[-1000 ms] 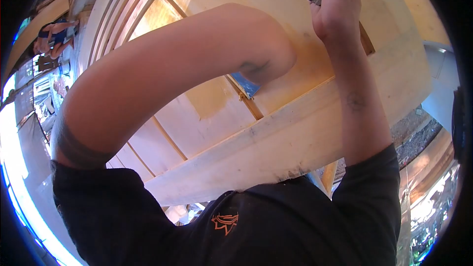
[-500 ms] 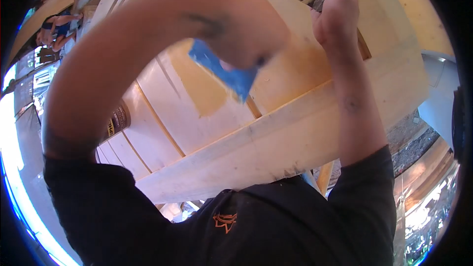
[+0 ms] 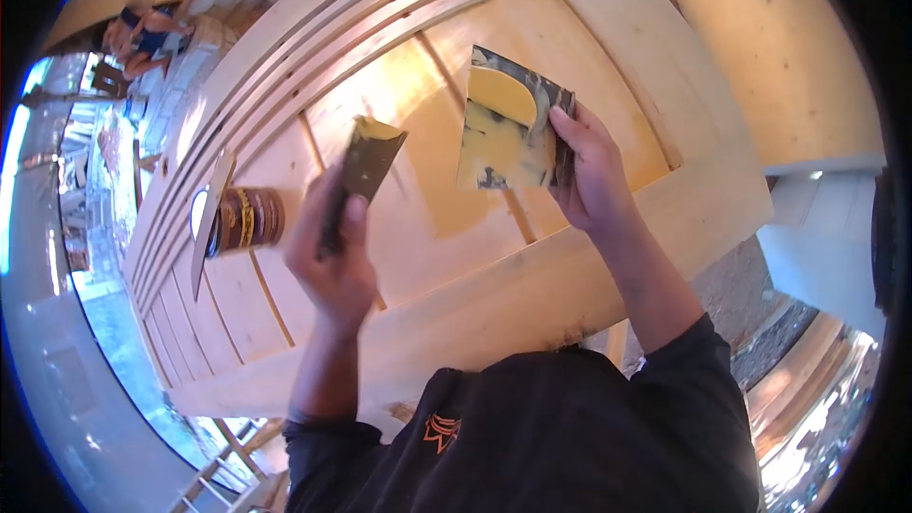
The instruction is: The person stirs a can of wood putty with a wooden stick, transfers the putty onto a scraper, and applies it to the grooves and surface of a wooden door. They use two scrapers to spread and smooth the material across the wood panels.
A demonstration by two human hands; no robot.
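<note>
My left hand (image 3: 332, 252) is closed around a dark flat spreader (image 3: 366, 166) with yellow putty along its tip, raised above the wooden panel (image 3: 456, 285). My right hand (image 3: 591, 166) grips the edge of a thin dark plate (image 3: 546, 157), thumb on top. A thick mound of yellow putty (image 3: 501, 95) sits on that plate, with thinner smears below it. Between the hands, a yellowish coated patch (image 3: 437, 195) shows on the panel's pale surface. The spreader and the plate are apart from each other.
A labelled can (image 3: 255, 218) stands on the panel at left, with a flat stick-like piece (image 3: 214, 223) at its mouth. Raised slats (image 3: 380, 19) run along the panel's far side. Another person (image 3: 142, 38) sits in the far left background. A yellowish board (image 3: 774, 57) lies to the right.
My left hand has swung back left from over the panel, carrying the spreader, which looked blue before. My right hand has lowered toward me with the plate, and the view shows more of the panel.
</note>
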